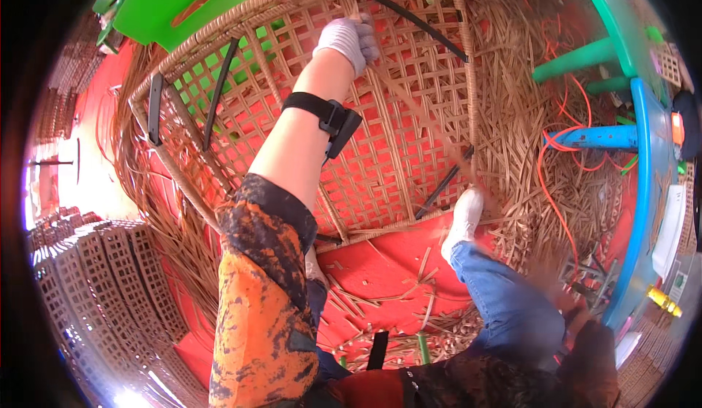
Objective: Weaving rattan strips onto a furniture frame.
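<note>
Firstly, we list one woven frame (pixel 395 152): brown lattice, wrapped rim, black bars (pixel 417 24) across its corners, lying on the red floor (pixel 409 251) in front of a white shoe (pixel 464 218). Left hand (pixel 347 42): gloved in pale knit, over the lattice near the frame's far edge, fingers curled inward; whether they grasp anything, we cannot tell. A blurred brown strand (pixel 431 123) slants from it across the weave toward the near right corner. Right hand (pixel 570 306): blurred, off the frame, beyond its near right corner, close to the blue table (pixel 640 196); its grip we cannot tell. Containers: we enter the frame as basket-like, a green chair (pixel 183 6) showing through its far left corner; also stacked open-grid pieces (pixel 110 284) toward the floor's left edge, their contents unreadable to us. Loose strips (pixel 541 152) heap along the frame's right edge.
</note>
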Action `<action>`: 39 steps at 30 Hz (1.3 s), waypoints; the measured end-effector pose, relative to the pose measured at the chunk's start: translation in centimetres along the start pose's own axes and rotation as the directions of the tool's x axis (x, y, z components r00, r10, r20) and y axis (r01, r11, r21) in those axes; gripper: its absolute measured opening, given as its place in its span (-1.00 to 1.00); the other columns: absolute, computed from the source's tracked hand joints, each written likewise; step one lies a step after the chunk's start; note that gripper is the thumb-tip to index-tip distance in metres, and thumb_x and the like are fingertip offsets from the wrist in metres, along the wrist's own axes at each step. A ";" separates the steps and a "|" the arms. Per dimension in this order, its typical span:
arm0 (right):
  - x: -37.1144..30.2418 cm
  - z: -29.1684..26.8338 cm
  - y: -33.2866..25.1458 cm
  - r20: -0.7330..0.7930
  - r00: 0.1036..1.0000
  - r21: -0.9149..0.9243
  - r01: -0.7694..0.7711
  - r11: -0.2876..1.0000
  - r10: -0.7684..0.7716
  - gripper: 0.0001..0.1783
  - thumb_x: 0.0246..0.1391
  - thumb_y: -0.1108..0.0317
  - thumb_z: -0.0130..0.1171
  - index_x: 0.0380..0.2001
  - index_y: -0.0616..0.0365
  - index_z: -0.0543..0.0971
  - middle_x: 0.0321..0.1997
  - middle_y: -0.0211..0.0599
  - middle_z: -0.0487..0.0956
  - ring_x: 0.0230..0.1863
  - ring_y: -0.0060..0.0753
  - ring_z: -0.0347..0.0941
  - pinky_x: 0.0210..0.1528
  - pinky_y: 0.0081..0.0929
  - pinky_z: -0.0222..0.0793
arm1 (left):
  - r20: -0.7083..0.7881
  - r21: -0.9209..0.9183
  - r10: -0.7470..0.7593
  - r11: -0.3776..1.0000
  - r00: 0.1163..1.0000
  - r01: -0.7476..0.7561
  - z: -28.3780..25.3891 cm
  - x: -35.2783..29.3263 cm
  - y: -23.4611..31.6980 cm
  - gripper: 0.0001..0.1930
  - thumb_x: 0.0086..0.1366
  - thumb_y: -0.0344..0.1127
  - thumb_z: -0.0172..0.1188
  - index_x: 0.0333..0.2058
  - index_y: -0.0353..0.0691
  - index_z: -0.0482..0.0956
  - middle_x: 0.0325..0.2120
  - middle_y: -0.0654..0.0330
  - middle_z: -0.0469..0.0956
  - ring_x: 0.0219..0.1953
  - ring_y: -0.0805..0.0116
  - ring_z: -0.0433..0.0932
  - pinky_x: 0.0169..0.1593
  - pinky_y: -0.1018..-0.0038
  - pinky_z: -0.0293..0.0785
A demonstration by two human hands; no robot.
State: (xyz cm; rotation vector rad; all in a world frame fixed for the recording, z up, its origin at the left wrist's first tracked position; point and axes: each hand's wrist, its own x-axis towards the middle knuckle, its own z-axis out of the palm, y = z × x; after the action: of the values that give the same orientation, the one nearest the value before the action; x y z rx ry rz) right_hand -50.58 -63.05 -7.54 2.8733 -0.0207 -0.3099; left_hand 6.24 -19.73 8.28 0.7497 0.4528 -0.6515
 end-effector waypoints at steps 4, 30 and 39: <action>16.1 -5.7 -23.7 0.556 0.684 0.827 -0.392 -0.404 0.473 -0.60 0.07 0.20 -0.02 -0.05 0.12 0.26 -0.13 -0.23 0.33 -0.17 -0.25 0.27 -0.09 -0.42 0.23 | 0.001 -0.046 0.031 0.998 1.000 -0.031 -2.3 -0.9 0.1 -0.78 0.39 -0.28 -0.20 -0.45 -0.12 0.32 -0.80 0.44 0.08 -0.80 0.53 -0.08 -0.69 0.53 -0.16; 52.1 -33.3 -29.6 0.147 0.952 0.724 -0.289 -0.626 -0.270 -0.66 0.23 0.11 -0.03 -0.23 0.16 0.52 -0.45 -0.44 0.48 -0.54 -0.59 0.32 -0.45 -0.61 0.30 | 0.208 0.036 -0.060 0.998 0.976 0.053 -5.3 -3.2 2.3 -0.77 0.38 -0.33 -0.29 -0.40 -0.16 0.35 -0.79 0.50 0.02 -0.80 0.59 -0.07 -0.71 0.59 -0.12; 51.8 -34.7 -32.4 0.038 0.999 0.932 -0.025 -0.361 0.031 -0.69 0.08 0.17 0.11 -0.38 0.24 0.58 -0.52 -0.24 0.57 -0.60 -0.44 0.44 -0.56 -0.46 0.35 | 0.139 0.987 0.520 -0.144 0.843 -0.074 -6.5 0.6 7.4 -0.53 0.24 0.02 -0.17 -0.46 -0.23 0.60 -0.30 0.02 0.60 -0.17 0.09 0.56 -0.01 0.29 0.37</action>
State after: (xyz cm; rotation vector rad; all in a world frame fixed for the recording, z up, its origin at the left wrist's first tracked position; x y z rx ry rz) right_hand 6.98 -25.22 6.47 4.7220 -0.8264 -0.3536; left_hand 10.72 -11.04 7.20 2.4631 -0.0963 -0.2543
